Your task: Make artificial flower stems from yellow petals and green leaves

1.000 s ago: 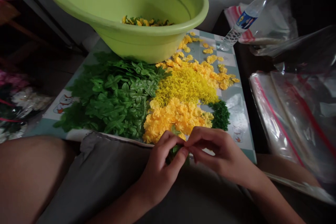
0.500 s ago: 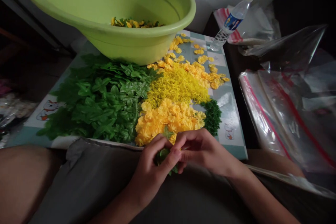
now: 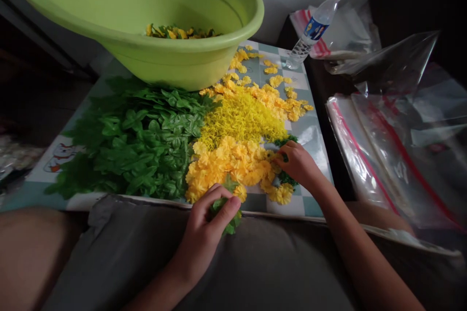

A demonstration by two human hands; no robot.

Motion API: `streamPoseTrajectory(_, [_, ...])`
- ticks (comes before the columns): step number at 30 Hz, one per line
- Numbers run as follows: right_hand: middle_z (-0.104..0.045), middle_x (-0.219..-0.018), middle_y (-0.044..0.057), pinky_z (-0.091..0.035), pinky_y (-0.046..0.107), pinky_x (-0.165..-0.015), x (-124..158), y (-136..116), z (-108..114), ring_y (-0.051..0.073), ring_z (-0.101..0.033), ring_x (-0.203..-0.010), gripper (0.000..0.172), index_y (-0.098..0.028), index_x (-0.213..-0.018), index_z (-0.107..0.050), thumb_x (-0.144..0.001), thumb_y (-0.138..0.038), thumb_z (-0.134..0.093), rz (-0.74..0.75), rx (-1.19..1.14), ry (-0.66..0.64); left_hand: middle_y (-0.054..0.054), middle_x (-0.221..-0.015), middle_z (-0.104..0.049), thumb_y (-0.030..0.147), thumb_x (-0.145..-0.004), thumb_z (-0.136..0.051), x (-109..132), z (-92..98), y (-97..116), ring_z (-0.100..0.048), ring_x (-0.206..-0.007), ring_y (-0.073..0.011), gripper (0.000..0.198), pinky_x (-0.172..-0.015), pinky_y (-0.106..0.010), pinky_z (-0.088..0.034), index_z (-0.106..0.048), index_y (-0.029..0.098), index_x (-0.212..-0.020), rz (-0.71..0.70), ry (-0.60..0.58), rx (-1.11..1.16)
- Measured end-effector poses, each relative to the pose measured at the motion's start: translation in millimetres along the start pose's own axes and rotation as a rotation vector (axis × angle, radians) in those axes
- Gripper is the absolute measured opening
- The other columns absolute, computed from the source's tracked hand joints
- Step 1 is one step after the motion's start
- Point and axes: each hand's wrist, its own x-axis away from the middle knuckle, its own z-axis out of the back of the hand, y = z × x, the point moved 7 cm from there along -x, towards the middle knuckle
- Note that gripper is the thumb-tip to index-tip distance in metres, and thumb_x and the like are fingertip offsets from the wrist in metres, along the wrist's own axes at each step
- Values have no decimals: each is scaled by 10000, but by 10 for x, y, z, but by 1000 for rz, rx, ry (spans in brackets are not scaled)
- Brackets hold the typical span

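Note:
My left hand [image 3: 206, 226] sits at the table's near edge, shut on a small bunch of artificial green leaves [image 3: 226, 216]. My right hand [image 3: 297, 163] reaches out over the table, its fingertips pinching a bit of dark green at the dark green sprigs [image 3: 288, 180]. Orange-yellow paper-like blossoms [image 3: 226, 170] lie heaped just left of that hand. Behind them is a mound of fine yellow florets [image 3: 241, 119]. A large pile of artificial green leaves [image 3: 142, 141] fills the left side of the table.
A lime green plastic basin [image 3: 156, 65] tilts at the back, holding mixed leaves and blossoms. A water bottle [image 3: 314, 26] lies beyond the table. Clear plastic bags with red seals [image 3: 379, 155] are piled to the right. My grey-covered lap [image 3: 255, 262] lies below the table edge.
My right hand has left the leaf bunch and moved forward to the dark green sprigs. My left hand keeps the bunch. The whole view has shifted slightly.

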Motion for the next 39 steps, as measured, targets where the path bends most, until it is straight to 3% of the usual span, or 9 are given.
streamPoseTrajectory(4, [-615,-727,98,-409,352,-686,11,-88,85,239,-565,-747,142,-161,-630,-626,-736,-176,-533,-31,-69,8,38,-679,-418,322,-867,-526,7,3,-12,-423,-691,-141,236,-687,-261,-321,-505,222,-654,6,12,-7])
streamPoseTrajectory(9, [-669,-718,61,-439,295,-603,84,-303,210,176,-604,-662,156,-148,-772,-671,-780,-245,-550,-74,-287,-42,39,-666,-412,329,-864,-526,1,12,-14,-420,-676,-139,239,-670,-259,-324,-500,219,-653,27,28,-19])
streamPoseTrajectory(12, [-616,-648,-2,-451,255,-557,218,-570,173,124,-577,-578,206,-166,-932,-651,-767,-289,-637,-110,-732,-192,37,-658,-416,331,-867,-524,5,-3,5,-425,-668,-141,257,-658,-265,-327,-485,217,-640,24,17,-10])
streamPoseTrajectory(15, [-554,-603,-76,-435,233,-523,424,-936,50,84,-531,-490,462,-283,-1166,-531,-743,-224,-709,-183,-1380,-452,34,-670,-442,330,-880,-524,15,-28,18,-445,-673,-142,247,-651,-270,-337,-501,219,-660,-2,-5,-7])
streamPoseTrajectory(18, [-577,-611,-76,-405,199,-488,596,-1204,-47,69,-532,-474,365,-307,-1059,-542,-759,-182,-707,-224,-1677,-629,28,-709,-483,311,-895,-524,26,-38,37,-481,-705,-143,212,-677,-274,-353,-543,220,-704,-56,-19,-26])
streamPoseTrajectory(20, [-589,-605,-55,-397,189,-484,665,-1293,-115,63,-529,-475,176,-244,-881,-574,-770,-192,-700,-253,-1758,-694,18,-748,-522,297,-903,-522,36,-43,54,-514,-749,-149,194,-715,-281,-366,-576,221,-734,-91,-33,-43])
streamPoseTrajectory(22, [-593,-597,-41,-395,187,-486,708,-1343,-175,58,-514,-473,121,-213,-792,-584,-767,-201,-701,-284,-1826,-742,9,-793,-564,283,-916,-510,48,-44,70,-539,-802,-157,187,-756,-288,-375,-609,227,-768,-114,-46,-48])
streamPoseTrajectory(28, [-589,-581,-35,-384,187,-473,747,-1346,-278,60,-481,-464,113,-204,-799,-630,-735,-202,-722,-375,-1906,-768,5,-833,-601,263,-927,-504,63,-44,95,-562,-861,-162,183,-805,-291,-385,-651,241,-821,-130,-55,-16])
streamPoseTrajectory(39, [-606,-584,-23,-373,170,-470,744,-1338,-285,53,-495,-469,51,-192,-804,-665,-759,-180,-684,-380,-1910,-746,-11,-829,-625,280,-918,-515,69,-45,82,-579,-840,-169,193,-797,-300,-403,-635,215,-781,-100,-46,-9])
